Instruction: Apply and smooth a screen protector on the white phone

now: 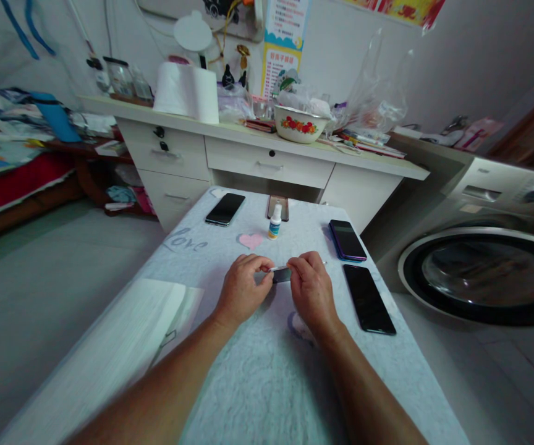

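Observation:
Between my hands is a phone (282, 275), tilted so that only a narrow dark, shiny strip of it shows. My left hand (243, 287) pinches its left end between thumb and fingers. My right hand (312, 285) is closed at the phone's right end, with a thin white stick (325, 263) poking out past the knuckles. The fingers hide most of the stick, and I cannot tell whether they also grip the phone. Just beyond stands a small white spray bottle (275, 224) with a blue and yellow label.
A phone (225, 209) lies at the table's far left. On the right are stacked phones (348, 240) and a larger black phone (369, 299). A brown-edged phone-like item (284, 207) lies behind the bottle. White paper (109, 340) covers the left edge. A washing machine (471, 210) stands right.

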Demonstrator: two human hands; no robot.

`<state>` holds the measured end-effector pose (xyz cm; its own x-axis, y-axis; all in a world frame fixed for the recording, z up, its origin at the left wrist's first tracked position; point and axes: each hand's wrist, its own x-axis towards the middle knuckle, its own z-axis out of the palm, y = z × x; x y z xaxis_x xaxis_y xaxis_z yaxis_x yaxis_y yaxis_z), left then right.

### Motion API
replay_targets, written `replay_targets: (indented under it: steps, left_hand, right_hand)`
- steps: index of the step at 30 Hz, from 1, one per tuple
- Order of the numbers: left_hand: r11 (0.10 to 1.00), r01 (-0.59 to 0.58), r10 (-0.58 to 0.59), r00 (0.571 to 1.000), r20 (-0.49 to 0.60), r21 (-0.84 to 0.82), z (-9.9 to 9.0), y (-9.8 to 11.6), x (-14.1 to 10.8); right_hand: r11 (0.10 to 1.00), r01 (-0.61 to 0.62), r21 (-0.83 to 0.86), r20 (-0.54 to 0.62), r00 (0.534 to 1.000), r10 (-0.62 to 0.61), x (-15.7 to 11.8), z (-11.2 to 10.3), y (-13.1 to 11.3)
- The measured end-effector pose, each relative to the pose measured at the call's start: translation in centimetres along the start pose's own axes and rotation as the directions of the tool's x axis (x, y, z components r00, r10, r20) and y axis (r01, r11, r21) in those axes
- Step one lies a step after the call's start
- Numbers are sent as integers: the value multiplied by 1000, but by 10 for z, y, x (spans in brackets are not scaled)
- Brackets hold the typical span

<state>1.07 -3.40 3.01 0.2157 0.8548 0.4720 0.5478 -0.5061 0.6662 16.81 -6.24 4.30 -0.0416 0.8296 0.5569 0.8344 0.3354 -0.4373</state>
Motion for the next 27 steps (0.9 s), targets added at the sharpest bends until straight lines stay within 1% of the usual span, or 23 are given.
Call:
replay_targets:
  steps: [3,9,15,20,27]
  left_hand:
    - [1000,-1,1,1000,-6,-3,0,0,-1]
    - [1000,-1,1,1000,-13,-13,-1,1,-1]
    - [1000,-7,6,1000,-12,-13,0,1,-1]
    - [1000,-12,12,1000,-4,-15,1,-1,-1]
    - [1000,0,0,1000,-7,-3,-2,4,0]
  right_hand:
    - [1000,24,19,21,999,-25,0,3,-4]
    - [996,79,33,26,996,-80,-1,8,-11]
    - [993,114,37,38,993,-115,0,9,-14]
    - [995,97,32,51,994,-98,1,3,-10]
    - [999,43,-30,38,998,-42,3,-9,5]
